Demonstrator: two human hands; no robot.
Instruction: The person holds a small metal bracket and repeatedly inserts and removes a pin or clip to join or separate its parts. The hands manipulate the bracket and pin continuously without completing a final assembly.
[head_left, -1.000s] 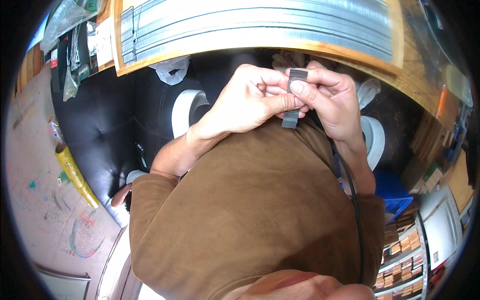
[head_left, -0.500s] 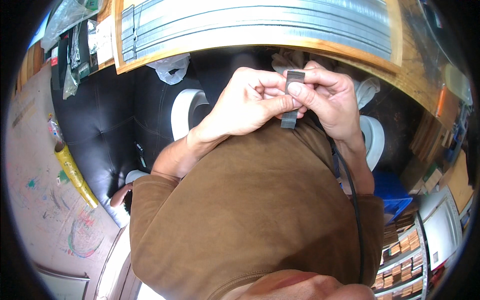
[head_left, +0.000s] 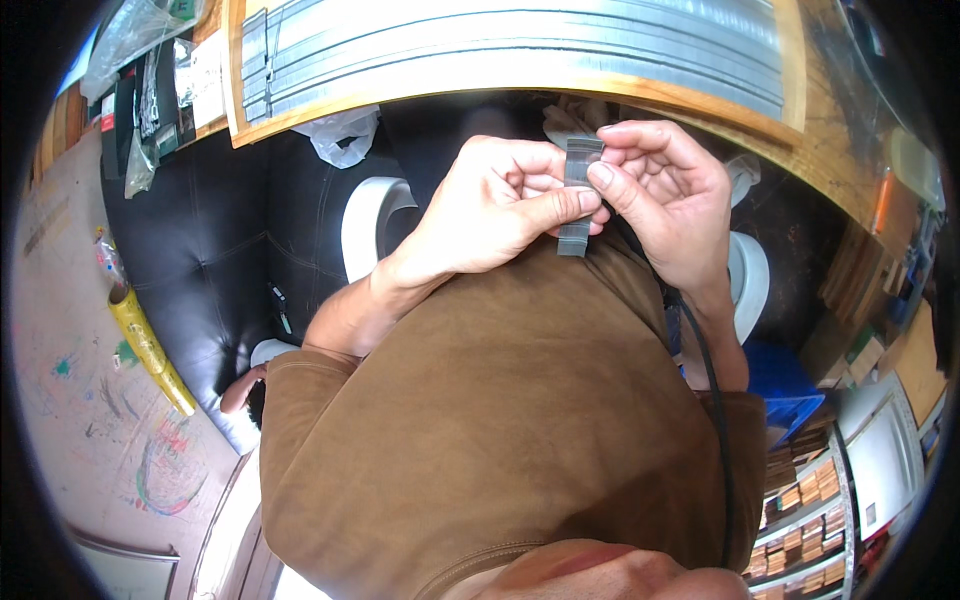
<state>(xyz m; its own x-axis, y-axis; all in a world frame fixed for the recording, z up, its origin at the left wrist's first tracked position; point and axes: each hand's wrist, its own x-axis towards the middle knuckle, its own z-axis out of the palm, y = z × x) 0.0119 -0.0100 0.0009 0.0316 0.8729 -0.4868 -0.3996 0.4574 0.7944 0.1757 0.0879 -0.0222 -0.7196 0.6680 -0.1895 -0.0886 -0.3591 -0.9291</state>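
Observation:
In front of my chest, my left hand (head_left: 500,205) pinches a short grey bundle of thin, flat strips (head_left: 573,240) between thumb and fingers. The bundle stands nearly upright in view, its upper end rising above the left thumb; fine lines run across it. My right hand (head_left: 675,195) is beside that upper end, its thumb tip at the bundle's right edge and its forefinger apart from the thumb. Whether the right thumb touches the bundle I cannot tell. Beyond both hands, a wooden-framed tray (head_left: 792,80) holds long grey strips (head_left: 520,45) in rows.
A black cable (head_left: 715,430) hangs down my right side. White chair arms (head_left: 362,230) flank me over a black tufted surface (head_left: 200,220). At left lies a yellow roll (head_left: 150,345); at right are a blue bin (head_left: 790,400) and shelves of wooden blocks (head_left: 810,535).
My right thumb and forefinger have parted and shifted slightly right, off the bundle's upper end. The bundle has moved a little left, still in my left hand.

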